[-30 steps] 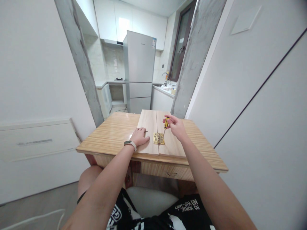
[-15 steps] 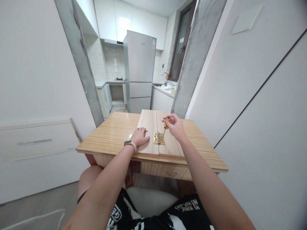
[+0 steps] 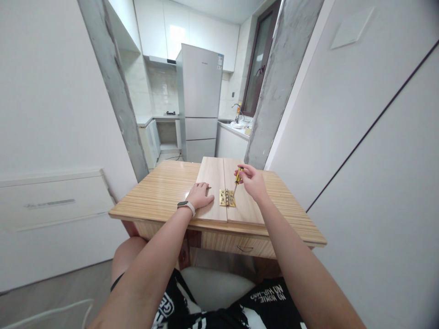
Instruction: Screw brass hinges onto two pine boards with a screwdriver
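My right hand (image 3: 254, 182) is closed around the yellow and black handle of a screwdriver (image 3: 239, 176), held tilted. The shaft points down to the right leaf of a brass hinge (image 3: 227, 198); whether the tip sits in a screw is too small to tell. The hinge lies open across the seam between two pale wooden boards (image 3: 214, 171), laid side by side. On the left board rests my left hand (image 3: 200, 196), thumb apart from the other fingers, left of the hinge. A small dark object (image 3: 209, 188) shows beside its fingertips, too small to name.
Beneath the boards is a wood-grain table (image 3: 161, 192) with a drawer front (image 3: 236, 244) at its near side. A fridge (image 3: 200, 91) and a sink counter (image 3: 236, 129) stand beyond it. White panels rise at left and right.
My right hand has shifted slightly to the right and its fingers have turned on the screwdriver handle, showing more of it. My left hand, the boards and the hinge stay in place.
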The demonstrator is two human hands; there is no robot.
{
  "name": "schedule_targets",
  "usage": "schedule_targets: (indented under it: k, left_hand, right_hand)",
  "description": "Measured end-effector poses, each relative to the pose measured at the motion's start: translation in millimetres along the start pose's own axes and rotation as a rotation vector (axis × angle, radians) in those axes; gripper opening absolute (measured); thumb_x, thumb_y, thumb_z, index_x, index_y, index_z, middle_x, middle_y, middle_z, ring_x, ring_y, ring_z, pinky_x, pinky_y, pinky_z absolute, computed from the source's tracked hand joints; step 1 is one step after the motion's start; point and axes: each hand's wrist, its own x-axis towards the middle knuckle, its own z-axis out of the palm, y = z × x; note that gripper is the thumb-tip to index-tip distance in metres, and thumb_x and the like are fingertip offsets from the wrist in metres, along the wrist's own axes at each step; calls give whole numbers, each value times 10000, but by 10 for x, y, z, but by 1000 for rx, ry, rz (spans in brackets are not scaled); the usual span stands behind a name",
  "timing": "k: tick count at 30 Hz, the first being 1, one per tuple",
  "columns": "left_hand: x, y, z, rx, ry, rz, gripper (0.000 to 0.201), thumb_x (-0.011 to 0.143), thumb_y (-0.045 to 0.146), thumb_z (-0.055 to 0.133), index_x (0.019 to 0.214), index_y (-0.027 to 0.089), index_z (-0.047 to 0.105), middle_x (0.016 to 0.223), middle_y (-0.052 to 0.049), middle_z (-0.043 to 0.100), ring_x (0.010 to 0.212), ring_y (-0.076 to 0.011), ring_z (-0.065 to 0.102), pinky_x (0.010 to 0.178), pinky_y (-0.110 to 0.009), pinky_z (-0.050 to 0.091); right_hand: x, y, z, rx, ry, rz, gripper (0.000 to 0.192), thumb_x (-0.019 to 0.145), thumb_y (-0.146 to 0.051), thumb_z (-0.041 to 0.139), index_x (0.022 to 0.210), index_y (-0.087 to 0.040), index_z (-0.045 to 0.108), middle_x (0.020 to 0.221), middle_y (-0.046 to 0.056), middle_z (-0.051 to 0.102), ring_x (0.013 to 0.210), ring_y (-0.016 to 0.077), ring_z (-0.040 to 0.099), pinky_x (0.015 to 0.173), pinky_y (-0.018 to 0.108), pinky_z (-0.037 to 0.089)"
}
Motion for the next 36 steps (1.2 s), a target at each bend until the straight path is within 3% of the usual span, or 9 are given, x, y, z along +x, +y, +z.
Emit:
schedule_targets:
  k: [8,12,16,21,28,32,36]
  left_hand:
    - [5,-5,16,11,3,3,562,888,501,617,1364,203,589,1469,-127,606,1379,-339,501,1191,-440,367]
    - [8,-3,20,9,-1,-6,568,889,504,615,1375,211,584,1477,-120,602,1389,-338,497,1191,-441,368]
    - [11,-10,28,8,13,4,577,883,504,617,1374,203,586,1465,-127,610,1378,-341,503,1190,-444,369]
    - [5,-20,29,0,20,14,575,887,509,607,1369,195,586,1459,-129,613,1369,-342,503,1183,-443,375]
    - [14,-51,56,2,7,18,576,893,519,596,1372,199,579,1460,-129,607,1381,-335,494,1188,-434,362]
    - [19,-66,78,4,20,19,585,892,518,599,1376,189,575,1456,-130,610,1373,-334,499,1187,-432,364]
    - [17,-60,70,12,20,31,579,894,513,599,1371,185,578,1448,-131,614,1365,-334,505,1186,-428,361]
  right_hand:
    - [17,-21,-15,-243,110,-98,401,790,-545,793,994,-226,658,882,51,732,788,218,698,708,349,585]
    - [1,-57,27,-217,104,-105,395,786,-544,810,907,-235,597,934,60,732,839,227,711,676,332,589]
    - [-25,-74,67,-12,22,-38,448,793,-549,814,1046,-256,587,1022,72,765,941,264,752,600,314,598]
    - [-7,-47,16,12,-30,-17,524,816,-610,778,1159,-226,680,1044,104,766,999,276,755,579,290,586]
    - [-23,-75,-94,87,-155,13,535,889,-640,700,1266,-260,687,1327,126,710,1100,272,727,699,344,628]
    - [-32,-80,-93,91,-160,24,505,885,-620,710,1231,-253,695,1277,122,736,1092,272,729,691,337,615]
    - [-23,-61,-39,47,-101,13,514,854,-617,732,1185,-225,708,1103,115,788,1012,268,747,688,337,592]
